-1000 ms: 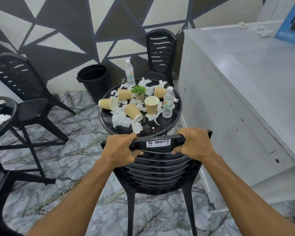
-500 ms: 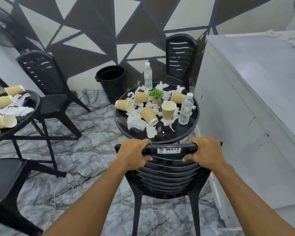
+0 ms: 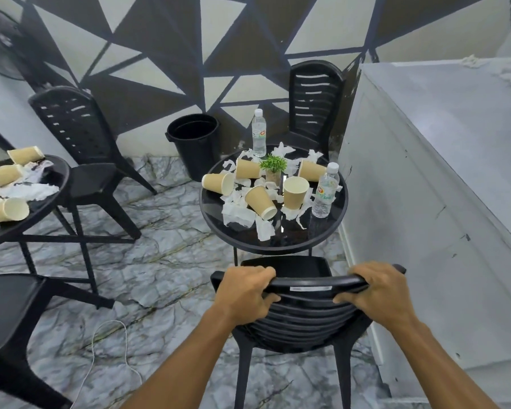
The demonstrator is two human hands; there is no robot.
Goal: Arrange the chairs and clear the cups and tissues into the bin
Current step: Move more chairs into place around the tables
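Note:
A black plastic chair (image 3: pixel 303 317) stands in front of me, its seat facing a round black table (image 3: pixel 332 231). My left hand (image 3: pixel 244 293) and my right hand (image 3: pixel 376 293) both grip the top rail of its backrest. On the table lie several tan paper cups (image 3: pixel 260 200), most tipped over, among crumpled white tissues (image 3: pixel 238 215). A black bin (image 3: pixel 195 143) stands by the wall behind the table. A second chair (image 3: pixel 314 104) stands at the table's far side.
Two water bottles (image 3: pixel 325 191) and a small potted plant (image 3: pixel 273 168) share the table. A white counter (image 3: pixel 440 172) runs along the right. At left stand another littered table (image 3: pixel 58 178), a chair (image 3: pixel 83 149) and a seat (image 3: pixel 9 305). A white cable (image 3: pixel 109 346) lies on the floor.
The view has swung left and pulled back, bringing the left table fully into view. The chair in my hands now sits a little farther from the table, its seat showing.

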